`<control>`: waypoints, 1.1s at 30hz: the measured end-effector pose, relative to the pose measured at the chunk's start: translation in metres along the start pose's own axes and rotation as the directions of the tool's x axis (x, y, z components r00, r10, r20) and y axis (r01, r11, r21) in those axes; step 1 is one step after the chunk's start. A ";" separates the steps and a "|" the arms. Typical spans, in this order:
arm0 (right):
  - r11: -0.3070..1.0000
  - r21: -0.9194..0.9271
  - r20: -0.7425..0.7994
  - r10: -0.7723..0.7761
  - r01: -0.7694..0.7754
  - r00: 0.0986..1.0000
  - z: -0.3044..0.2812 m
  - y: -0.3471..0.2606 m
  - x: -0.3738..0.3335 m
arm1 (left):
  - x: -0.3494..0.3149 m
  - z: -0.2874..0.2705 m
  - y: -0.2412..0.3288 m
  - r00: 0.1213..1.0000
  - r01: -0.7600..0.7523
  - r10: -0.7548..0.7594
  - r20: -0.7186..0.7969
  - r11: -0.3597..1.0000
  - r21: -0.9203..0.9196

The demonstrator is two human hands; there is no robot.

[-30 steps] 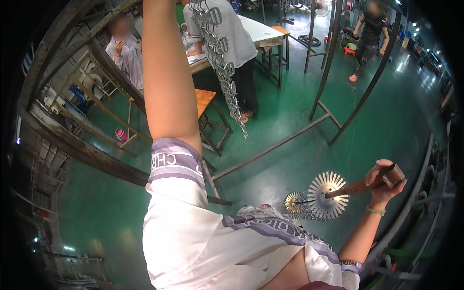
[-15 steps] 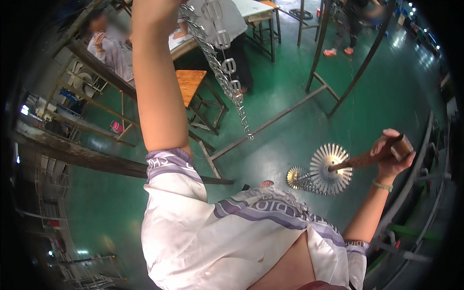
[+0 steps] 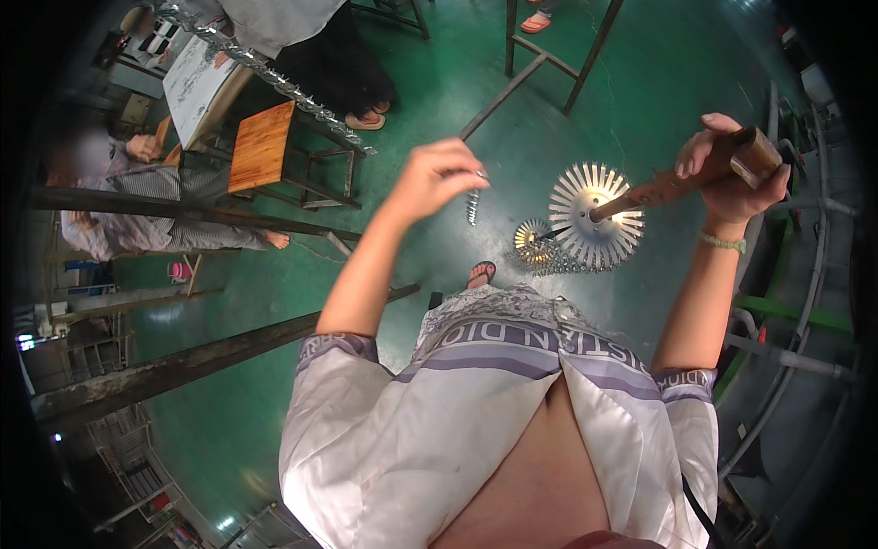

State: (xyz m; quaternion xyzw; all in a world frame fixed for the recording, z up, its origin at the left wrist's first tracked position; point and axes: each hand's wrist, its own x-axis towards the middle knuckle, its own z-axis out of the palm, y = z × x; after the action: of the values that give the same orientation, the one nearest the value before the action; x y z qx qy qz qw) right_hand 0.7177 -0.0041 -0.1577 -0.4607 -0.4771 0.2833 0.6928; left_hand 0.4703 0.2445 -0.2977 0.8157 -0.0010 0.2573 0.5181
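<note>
My left hand (image 3: 432, 179) is in the middle, thumb and fingers pinched together. From the fingertips dangles a short silver chain (image 3: 472, 209), its links too small to make out. At the right, my right hand (image 3: 743, 178) is wrapped round the end of a rusty metal bar (image 3: 681, 186), near its square block. The bar's far end meets the centre of a large silver disc (image 3: 578, 217) ringed with radiating metal strips. Below left of it sits a smaller, similar disc (image 3: 530, 236), and a mass of silver links (image 3: 572, 263) lies under both.
A long silver chain strand (image 3: 283, 84) hangs at the upper left. Near it stand a wooden-topped stool (image 3: 262, 151), a worktable (image 3: 197, 101) and co-workers. Dark metal bars (image 3: 183, 352) cross the left side. A metal frame leg (image 3: 590, 64) stands ahead; pipes (image 3: 809, 302) run along the right.
My left hand has come down from the hanging chain to the middle, with a short silver chain in its fingers. My right hand stays on the rusty bar. The view has shifted.
</note>
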 end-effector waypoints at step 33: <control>1.000 -0.007 -0.001 -0.030 0.030 1.000 0.006 -0.005 -0.008 | -0.028 0.140 -0.099 0.966 0.000 -0.078 0.248 0.953 0.302</control>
State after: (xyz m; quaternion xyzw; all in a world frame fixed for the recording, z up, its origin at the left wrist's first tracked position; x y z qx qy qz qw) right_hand 0.7090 -0.0109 -0.1558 -0.4561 -0.4846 0.2711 0.6954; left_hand 0.5306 0.1643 -0.4392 0.9109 -0.0129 0.1363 0.3892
